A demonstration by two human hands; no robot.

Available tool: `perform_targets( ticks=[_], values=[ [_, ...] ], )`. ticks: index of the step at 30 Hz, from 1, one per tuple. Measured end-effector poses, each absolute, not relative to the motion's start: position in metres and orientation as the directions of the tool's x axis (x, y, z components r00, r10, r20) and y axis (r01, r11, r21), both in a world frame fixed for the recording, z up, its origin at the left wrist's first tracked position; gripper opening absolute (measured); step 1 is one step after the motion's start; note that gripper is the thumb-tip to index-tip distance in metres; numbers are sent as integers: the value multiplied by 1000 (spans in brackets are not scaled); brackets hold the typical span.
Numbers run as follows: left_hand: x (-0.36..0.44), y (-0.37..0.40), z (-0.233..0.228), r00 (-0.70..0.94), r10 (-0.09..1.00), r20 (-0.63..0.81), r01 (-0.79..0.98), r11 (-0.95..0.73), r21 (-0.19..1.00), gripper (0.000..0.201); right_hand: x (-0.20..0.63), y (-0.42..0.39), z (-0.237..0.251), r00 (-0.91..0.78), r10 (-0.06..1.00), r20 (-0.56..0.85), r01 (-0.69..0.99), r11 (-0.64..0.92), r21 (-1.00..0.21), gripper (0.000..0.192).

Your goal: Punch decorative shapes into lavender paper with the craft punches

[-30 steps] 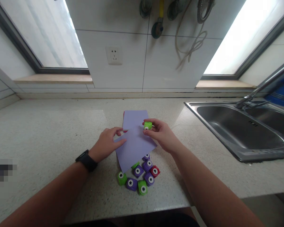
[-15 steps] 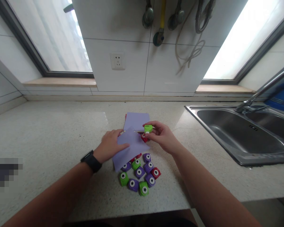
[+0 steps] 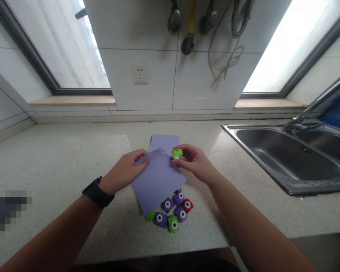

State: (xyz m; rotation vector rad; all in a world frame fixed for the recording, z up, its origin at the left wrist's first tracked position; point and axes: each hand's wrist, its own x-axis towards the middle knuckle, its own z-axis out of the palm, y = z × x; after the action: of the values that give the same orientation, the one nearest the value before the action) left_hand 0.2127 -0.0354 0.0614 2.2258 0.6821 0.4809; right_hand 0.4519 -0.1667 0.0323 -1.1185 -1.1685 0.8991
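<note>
A sheet of purple paper (image 3: 160, 177) is pinched between the thumb and fingers of my left hand (image 3: 127, 168). Small punched holes show along its far corner. My right hand (image 3: 194, 162) grips a green craft punch (image 3: 177, 153) close to the sheet's right edge. Below the sheet lie several more punches: a purple punch (image 3: 160, 219), a green punch (image 3: 173, 224) and a red punch (image 3: 187, 205) among them. The sheet covers part of this group. Behind my hands rests a stack of purple paper (image 3: 164, 140), with a little red showing at its left edge.
A stone countertop (image 3: 73, 162) runs beneath everything. To the right is a steel sink (image 3: 289, 155) with a faucet (image 3: 314, 104). The tiled wall behind carries a socket (image 3: 139, 74), pipe valves and a loose cable (image 3: 226, 68).
My left hand has moved slightly left and turned the paper, which now lies flatter and covers more of the punches. Holes at its far corner have come into view. My right hand stays nearly still.
</note>
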Motion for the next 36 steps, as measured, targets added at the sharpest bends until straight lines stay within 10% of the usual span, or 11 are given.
perform_targets(
  ticks=[20,30,36],
  values=[
    [186,-66,121,826,375,420,289,-922,256,23,437,-184,51,114,624,773,423,674,-606,44],
    [185,-66,121,832,357,425,297,-933,202,23,434,-182,49,115,676,728,279,682,-676,44],
    [186,-64,119,836,363,412,305,-931,201,24,428,-179,45,255,857,449,-241,506,-828,39]
  ],
)
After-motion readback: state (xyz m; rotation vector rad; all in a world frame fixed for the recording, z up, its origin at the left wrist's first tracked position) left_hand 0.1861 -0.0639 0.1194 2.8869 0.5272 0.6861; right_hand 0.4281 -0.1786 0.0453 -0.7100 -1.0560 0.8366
